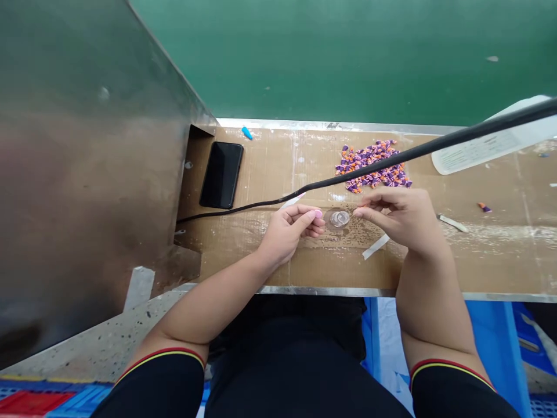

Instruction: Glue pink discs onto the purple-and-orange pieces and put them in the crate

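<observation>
A dark shirt (pixel 287 371) is nearest. Over the worktop (pixel 243 255), the left hand (pixel 287 229) pinches a pink piece (pixel 318 214); the right hand (pixel 404 220) pinches what seems an orange bit (pixel 364 205), mostly hidden by fingertips. Between them sits a small clear container (pixel 340 219); beyond lies a heap of purple-and-orange pieces (pixel 369 155).

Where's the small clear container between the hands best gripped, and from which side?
Probably pinch the clear container by opposite sides of its round wall, from the person's side: left hand and right hand flank it; the black cable crosses beyond.
</observation>
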Available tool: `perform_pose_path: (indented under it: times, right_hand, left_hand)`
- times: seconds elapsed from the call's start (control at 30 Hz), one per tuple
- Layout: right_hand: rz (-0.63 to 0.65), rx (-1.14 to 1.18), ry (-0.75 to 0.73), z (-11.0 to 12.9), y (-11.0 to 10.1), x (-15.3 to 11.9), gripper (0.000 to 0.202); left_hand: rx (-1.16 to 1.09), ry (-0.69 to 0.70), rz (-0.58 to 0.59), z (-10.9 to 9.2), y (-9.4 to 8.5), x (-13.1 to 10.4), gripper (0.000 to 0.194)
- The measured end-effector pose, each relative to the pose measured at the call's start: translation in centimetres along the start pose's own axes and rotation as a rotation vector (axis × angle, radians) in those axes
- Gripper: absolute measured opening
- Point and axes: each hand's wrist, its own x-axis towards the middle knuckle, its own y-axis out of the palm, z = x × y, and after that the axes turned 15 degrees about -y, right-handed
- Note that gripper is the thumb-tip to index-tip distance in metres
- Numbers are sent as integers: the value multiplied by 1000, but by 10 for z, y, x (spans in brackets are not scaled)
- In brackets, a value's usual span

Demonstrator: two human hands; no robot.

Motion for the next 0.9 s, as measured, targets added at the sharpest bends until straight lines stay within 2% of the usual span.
perform_pose_path:
  times: [0.1, 0.27, 0.4, 0.57, 0.9]
  right_hand:
    - [59, -47, -26, 2, -2, 1, 27]
    - [144, -26, -103, 9, -4, 1, 14]
    - [188, -61, -168, 8, -4, 0, 14]
    - [258, -128, -152, 6, -5, -1, 16]
    - [299, -173, -184, 4, 4, -3, 13]
  left_hand:
    - [-6, 0, 12, -1, -1, -3, 46]
    - [-11, 6, 44, -2, -1, -7, 47]
    - [12, 20, 36, -1, 0, -8, 45]
    - [49, 68, 20, -1, 2, -11, 42]
    - [42, 69, 14, 2, 2, -11, 42]
